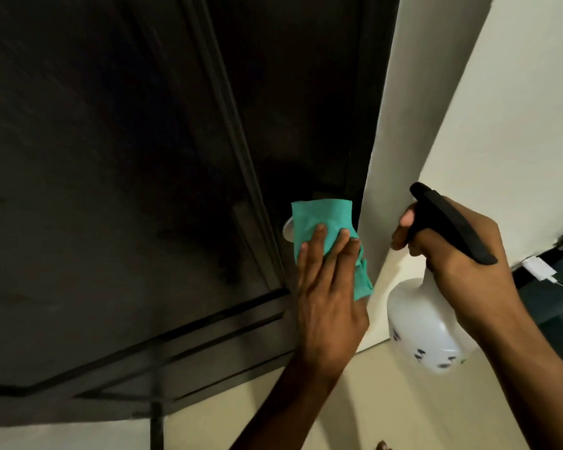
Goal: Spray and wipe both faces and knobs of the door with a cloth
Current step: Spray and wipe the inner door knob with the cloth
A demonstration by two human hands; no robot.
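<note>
Both forearms bare, no sleeves visible; left hand (327,297), right hand (462,251) ungloved, ringless.

- The door (111,157) is a very dark brown, close to black, with faint streaky grain on its face.
- The cloth (309,222) is teal green, plain.
- The knob (288,227) peeking out left of the cloth looks pale, whitish.
- The spray bottle (426,332) is translucent white with small dark leaf-like marks; its trigger head (452,228) is black.
- The wall (468,108) on the right is off-white.
- The floor (387,401) nearby is cream.
</note>
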